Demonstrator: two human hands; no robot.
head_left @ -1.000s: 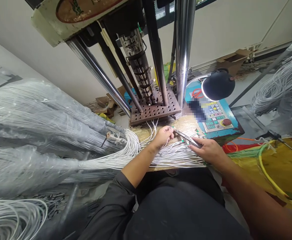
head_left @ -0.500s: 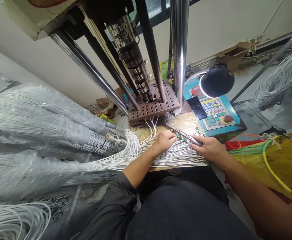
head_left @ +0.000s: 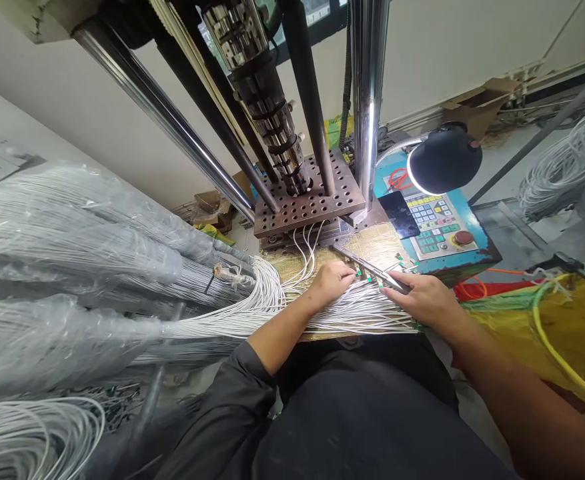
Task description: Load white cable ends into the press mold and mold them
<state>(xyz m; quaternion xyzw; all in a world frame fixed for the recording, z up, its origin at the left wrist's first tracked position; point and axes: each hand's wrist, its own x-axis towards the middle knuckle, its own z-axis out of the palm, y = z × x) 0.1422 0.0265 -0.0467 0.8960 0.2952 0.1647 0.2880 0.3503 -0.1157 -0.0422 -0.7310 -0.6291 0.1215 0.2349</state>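
My right hand (head_left: 425, 298) is closed on the near end of a long, narrow metal bar (head_left: 363, 261), which lies slantwise over the wooden worktop (head_left: 375, 240). Beside the bar's middle, my left hand (head_left: 333, 281) is pinched near a small green cable tip; whatever its fingertips hold is too small to make out. Several white cables (head_left: 267, 293) with green ends fan out beneath both hands. A few looped white cables (head_left: 308, 250) run from under the perforated metal plate (head_left: 308, 205) of the machine towards my left hand.
Plastic-wrapped cable bundles (head_left: 72, 233) crowd the left side. Steel columns (head_left: 369, 107) rise ahead around the machine. To the right stand a lit desk lamp (head_left: 445, 160), a dark flat device (head_left: 399, 215) and a control panel (head_left: 439, 230) with a red button. More cables (head_left: 567, 160) hang far right.
The camera view has shifted slightly, so the machine and lamp appear displaced. Both hands keep nearly the same position at the bar and cables.
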